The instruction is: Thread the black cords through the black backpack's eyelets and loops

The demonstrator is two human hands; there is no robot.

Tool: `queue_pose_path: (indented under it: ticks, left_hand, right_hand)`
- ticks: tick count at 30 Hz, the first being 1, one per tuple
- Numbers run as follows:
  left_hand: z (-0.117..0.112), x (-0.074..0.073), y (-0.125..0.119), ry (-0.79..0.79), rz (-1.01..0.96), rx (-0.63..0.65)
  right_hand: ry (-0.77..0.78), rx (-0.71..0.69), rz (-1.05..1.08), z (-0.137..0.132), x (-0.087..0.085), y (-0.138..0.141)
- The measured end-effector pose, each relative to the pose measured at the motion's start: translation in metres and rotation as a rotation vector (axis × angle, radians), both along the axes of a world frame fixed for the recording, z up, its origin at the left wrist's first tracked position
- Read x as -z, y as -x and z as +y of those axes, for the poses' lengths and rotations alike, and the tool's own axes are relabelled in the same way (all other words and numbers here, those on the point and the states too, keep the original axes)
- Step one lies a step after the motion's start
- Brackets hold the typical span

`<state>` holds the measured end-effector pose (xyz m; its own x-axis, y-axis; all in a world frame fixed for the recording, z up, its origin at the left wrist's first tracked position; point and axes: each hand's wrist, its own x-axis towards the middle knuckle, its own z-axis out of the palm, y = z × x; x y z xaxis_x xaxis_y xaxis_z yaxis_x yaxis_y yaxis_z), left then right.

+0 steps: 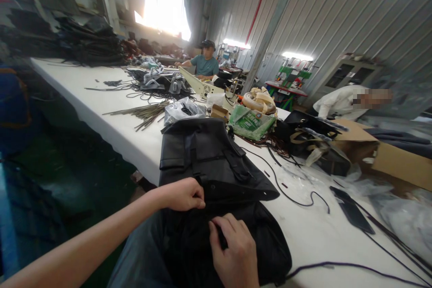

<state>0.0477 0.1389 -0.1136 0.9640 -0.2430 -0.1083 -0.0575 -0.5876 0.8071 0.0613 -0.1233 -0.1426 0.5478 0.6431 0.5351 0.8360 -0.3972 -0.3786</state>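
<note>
Black bag lies under the hands, its long axis running away from the person.

The bag (221, 173) stretches ahead from the lap onto the white counter (313, 238). The left hand (185, 194), fingers curled, is nearer its far panel; the right hand (235, 248), half-curled, is over the near part. I cannot tell whether either grips. Cords (300, 203) and a carton (403, 166) lie rightward; two co-workers are beyond.
</note>
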Motion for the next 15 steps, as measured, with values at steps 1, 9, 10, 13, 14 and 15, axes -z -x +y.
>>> queue_pose_path:
  ticks: [1, 9, 10, 13, 14, 15]
  left_hand:
    - [0.000, 0.001, 0.000, 0.005, -0.002, -0.005]
    - [-0.002, 0.000, 0.001, 0.054, 0.017, -0.063]
    - [-0.003, -0.001, 0.002, 0.062, 0.026, -0.076]
    - [-0.007, -0.004, 0.005, 0.108, 0.079, -0.110]
    - [-0.008, -0.005, 0.007, 0.131, 0.101, -0.115]
    - [-0.009, -0.006, 0.010, 0.155, 0.120, -0.115]
  right_hand:
    - [-0.001, -0.004, 0.001, 0.001, 0.002, 0.001]
    - [-0.029, 0.038, -0.075, 0.005, 0.015, 0.005]
    - [-0.027, 0.043, -0.080, 0.007, 0.016, 0.005]
    - [-0.009, 0.050, -0.082, 0.012, 0.020, 0.004]
    - [-0.007, 0.052, -0.076, 0.014, 0.021, 0.004]
    - [-0.007, 0.051, -0.068, 0.016, 0.022, 0.004]
